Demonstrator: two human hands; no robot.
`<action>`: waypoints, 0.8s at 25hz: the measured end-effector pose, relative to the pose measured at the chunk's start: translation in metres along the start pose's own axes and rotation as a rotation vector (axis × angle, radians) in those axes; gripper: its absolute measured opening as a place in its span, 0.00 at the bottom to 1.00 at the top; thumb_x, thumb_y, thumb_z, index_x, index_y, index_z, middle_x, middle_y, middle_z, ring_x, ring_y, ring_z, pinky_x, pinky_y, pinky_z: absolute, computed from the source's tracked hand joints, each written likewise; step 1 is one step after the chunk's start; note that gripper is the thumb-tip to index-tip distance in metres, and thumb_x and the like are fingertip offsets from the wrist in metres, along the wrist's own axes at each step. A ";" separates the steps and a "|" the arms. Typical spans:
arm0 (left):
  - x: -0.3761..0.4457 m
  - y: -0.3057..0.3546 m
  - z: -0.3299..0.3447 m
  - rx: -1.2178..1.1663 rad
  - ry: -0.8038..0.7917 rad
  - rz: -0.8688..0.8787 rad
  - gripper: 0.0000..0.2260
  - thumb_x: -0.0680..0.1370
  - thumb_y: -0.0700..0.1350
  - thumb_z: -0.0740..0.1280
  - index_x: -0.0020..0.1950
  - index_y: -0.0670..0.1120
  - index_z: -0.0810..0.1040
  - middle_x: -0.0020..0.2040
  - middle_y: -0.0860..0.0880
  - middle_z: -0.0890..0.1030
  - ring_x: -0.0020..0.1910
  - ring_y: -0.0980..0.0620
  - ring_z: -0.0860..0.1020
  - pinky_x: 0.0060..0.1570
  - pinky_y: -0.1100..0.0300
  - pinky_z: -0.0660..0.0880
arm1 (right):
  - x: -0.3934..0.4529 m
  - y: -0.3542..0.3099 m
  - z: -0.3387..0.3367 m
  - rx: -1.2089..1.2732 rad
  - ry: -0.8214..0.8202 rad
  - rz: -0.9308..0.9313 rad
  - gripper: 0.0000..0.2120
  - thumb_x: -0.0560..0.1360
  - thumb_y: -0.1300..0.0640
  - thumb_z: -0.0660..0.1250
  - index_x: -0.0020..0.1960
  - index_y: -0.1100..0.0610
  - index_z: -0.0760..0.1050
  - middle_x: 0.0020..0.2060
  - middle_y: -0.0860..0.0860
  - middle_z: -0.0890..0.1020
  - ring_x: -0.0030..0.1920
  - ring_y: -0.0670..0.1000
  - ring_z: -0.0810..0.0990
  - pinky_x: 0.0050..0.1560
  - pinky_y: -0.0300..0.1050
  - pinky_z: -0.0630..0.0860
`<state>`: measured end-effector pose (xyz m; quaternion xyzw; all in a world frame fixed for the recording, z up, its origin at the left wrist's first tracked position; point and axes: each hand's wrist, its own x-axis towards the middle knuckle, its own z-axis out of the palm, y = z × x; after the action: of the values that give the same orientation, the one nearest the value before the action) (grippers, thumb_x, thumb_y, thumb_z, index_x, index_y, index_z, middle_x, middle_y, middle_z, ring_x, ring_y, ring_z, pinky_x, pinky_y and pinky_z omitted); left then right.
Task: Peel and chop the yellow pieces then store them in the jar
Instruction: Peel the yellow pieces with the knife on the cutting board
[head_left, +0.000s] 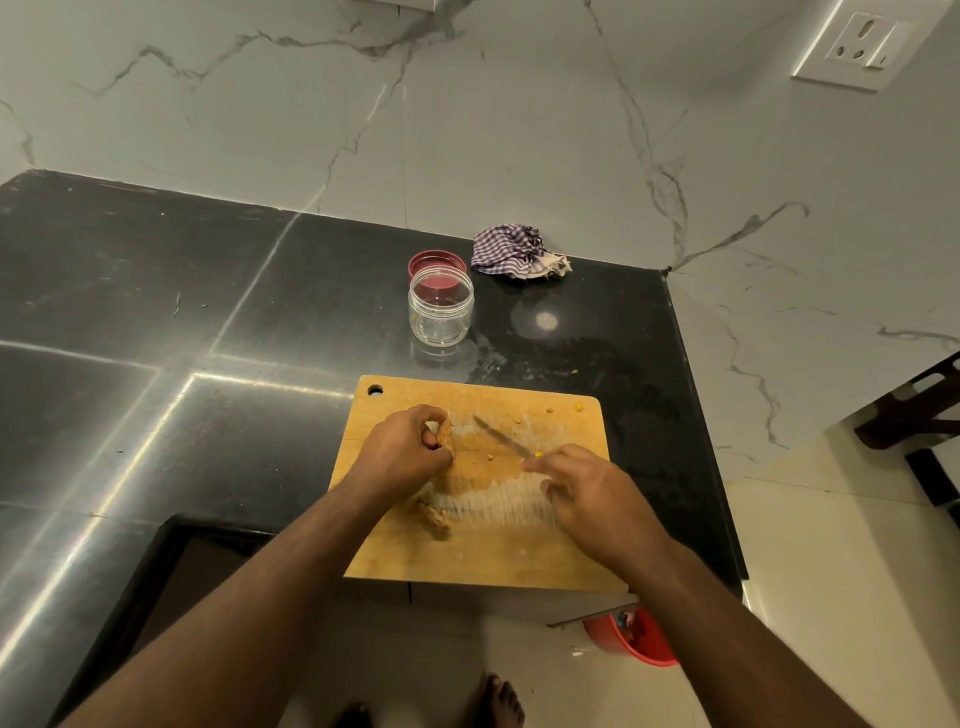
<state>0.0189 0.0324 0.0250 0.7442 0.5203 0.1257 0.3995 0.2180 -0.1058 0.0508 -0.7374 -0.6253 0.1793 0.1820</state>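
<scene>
- Lying on the black surface (156, 291), near its front edge, the wooden cutting board (483, 545) serves as the landmark for everything else.
- Left hand (402, 452) sits over the board's left-middle part, its grip curled round a brownish-yellow piece (444, 434) that shows between thumb and fingers.
- Right hand (592, 493) hovers over the board's right-middle part; its grip seems closed on the handle of a knife (501, 437), though the fingers are blurred.
- Knife blade slants from the right hand toward the board's centre, its tip pointing at the far-left corner.
- Another brownish piece (435, 514) lies on the board just nearer the camera than the left hand, beside the left forearm.
- Small yellow crumbs (577, 406) sit near the board's far-right corner, and a few more lie at the centre.
- Clear jar (440, 306) stands upright and uncapped on the surface beyond the board's far edge, well apart from it.
- Red lid (436, 261) lies just behind the jar, farther from the board.
- Checked cloth (517, 252) is bunched at the wall, beyond the board and right of the jar.
- Red bucket (636, 642) stands on the floor below the board's near-right corner.
</scene>
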 end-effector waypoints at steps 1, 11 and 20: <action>0.000 0.000 0.000 -0.003 0.002 -0.001 0.23 0.75 0.43 0.72 0.70 0.50 0.75 0.41 0.51 0.79 0.39 0.54 0.77 0.34 0.64 0.71 | -0.007 -0.002 0.000 0.025 -0.061 -0.035 0.14 0.79 0.57 0.66 0.61 0.44 0.79 0.56 0.39 0.77 0.53 0.41 0.76 0.54 0.38 0.76; -0.003 0.002 0.002 -0.009 0.004 0.006 0.23 0.76 0.44 0.72 0.70 0.50 0.74 0.43 0.49 0.81 0.42 0.51 0.79 0.35 0.63 0.72 | -0.015 0.020 -0.007 0.005 -0.098 0.015 0.15 0.77 0.57 0.65 0.60 0.44 0.80 0.56 0.39 0.78 0.54 0.41 0.77 0.56 0.41 0.76; -0.003 0.003 0.004 -0.008 0.001 0.003 0.23 0.76 0.45 0.72 0.71 0.50 0.73 0.43 0.49 0.81 0.41 0.52 0.79 0.34 0.64 0.72 | -0.006 0.028 -0.011 -0.074 -0.016 0.098 0.15 0.79 0.59 0.62 0.62 0.46 0.79 0.59 0.40 0.77 0.57 0.44 0.77 0.59 0.43 0.75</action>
<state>0.0224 0.0278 0.0256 0.7434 0.5186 0.1287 0.4022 0.2460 -0.1161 0.0466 -0.7720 -0.5960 0.1706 0.1407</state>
